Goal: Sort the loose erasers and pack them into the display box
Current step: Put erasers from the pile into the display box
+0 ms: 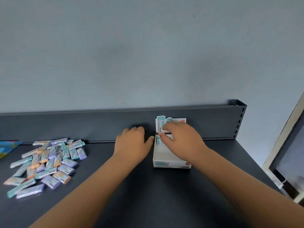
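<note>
A person's left forearm [92,183] and right forearm [238,175], both bare from elbow to wrist, fill the lower frame. The left hand [131,142] and right hand [182,139] are likewise bare, their short, rounded fingers slightly softened by the wide-angle head camera.

Flat, cool, rather dim light, no glare; a faint soft shadow just left of where the right hand [181,139] pinches the eraser [157,139], detail smeared there, blurrier far left, straight lines bowing far right.
</note>
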Demonstrator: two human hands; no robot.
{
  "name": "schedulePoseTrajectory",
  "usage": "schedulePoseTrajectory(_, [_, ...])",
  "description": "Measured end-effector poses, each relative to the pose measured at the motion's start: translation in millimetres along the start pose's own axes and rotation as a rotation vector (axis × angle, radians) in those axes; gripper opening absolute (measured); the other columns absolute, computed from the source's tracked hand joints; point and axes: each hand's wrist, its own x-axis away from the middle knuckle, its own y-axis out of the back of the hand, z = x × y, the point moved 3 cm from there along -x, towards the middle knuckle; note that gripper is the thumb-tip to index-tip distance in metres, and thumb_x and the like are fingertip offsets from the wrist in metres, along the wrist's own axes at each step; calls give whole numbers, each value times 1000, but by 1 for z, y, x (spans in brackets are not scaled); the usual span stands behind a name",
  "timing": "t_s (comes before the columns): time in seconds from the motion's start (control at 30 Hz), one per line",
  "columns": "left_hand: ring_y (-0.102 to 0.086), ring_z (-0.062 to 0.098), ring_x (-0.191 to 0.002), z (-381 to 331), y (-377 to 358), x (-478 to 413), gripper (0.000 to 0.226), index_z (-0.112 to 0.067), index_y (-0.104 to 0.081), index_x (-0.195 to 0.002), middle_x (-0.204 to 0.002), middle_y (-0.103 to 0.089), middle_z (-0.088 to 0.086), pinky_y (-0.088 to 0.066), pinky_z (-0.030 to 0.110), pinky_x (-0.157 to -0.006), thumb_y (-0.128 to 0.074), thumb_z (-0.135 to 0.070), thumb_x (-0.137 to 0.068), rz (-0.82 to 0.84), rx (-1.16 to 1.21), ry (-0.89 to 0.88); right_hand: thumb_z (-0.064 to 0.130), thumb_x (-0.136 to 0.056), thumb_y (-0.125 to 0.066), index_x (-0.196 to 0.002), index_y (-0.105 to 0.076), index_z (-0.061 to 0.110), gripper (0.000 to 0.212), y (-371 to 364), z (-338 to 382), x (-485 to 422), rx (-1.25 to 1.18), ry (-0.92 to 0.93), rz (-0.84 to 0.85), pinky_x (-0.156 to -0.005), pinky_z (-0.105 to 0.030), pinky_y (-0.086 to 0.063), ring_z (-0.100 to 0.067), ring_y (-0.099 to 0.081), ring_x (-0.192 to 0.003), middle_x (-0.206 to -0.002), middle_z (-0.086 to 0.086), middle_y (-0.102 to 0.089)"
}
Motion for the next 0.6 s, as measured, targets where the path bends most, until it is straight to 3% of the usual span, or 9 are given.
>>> schedulePoseTrajectory(0.2, [-57, 24, -114, 21, 6, 32, 60, -24, -60, -113, -118, -66, -6, -48, 43, -94, -25, -68, -92, 13, -146, -43, 58, -101, -35, -134, -53, 20, 54, 0, 44, 19, -65, -32, 130, -101, -42, -46, -24, -50, -127, -135, -2, -60])
schedulePoseTrajectory(0.33, [-56, 22, -120, 40, 15, 48, 66, -26, -61, -120, -122, -65, -8, -45, 45, -101, -19, -67, -89, 21, -142, -63, 59, -100, -37, -135, -52, 18, 55, -10, 71, 25, -108, -55, 136, -101, -42, -47, -23, -50, -128, -137, -2, -58])
schedulePoseTrajectory(0.6, [-55, 24, -120, 115, 36, 77, 78, -25, -62, -116, -123, -65, -6, -45, 46, -99, -10, -73, -85, -8, -124, -88, 60, -99, -40, -149, -43, 22, 63, -28, 129, 38, -124, -60, 157, -109, -39, -42, -18, -42, -139, -152, 3, -47])
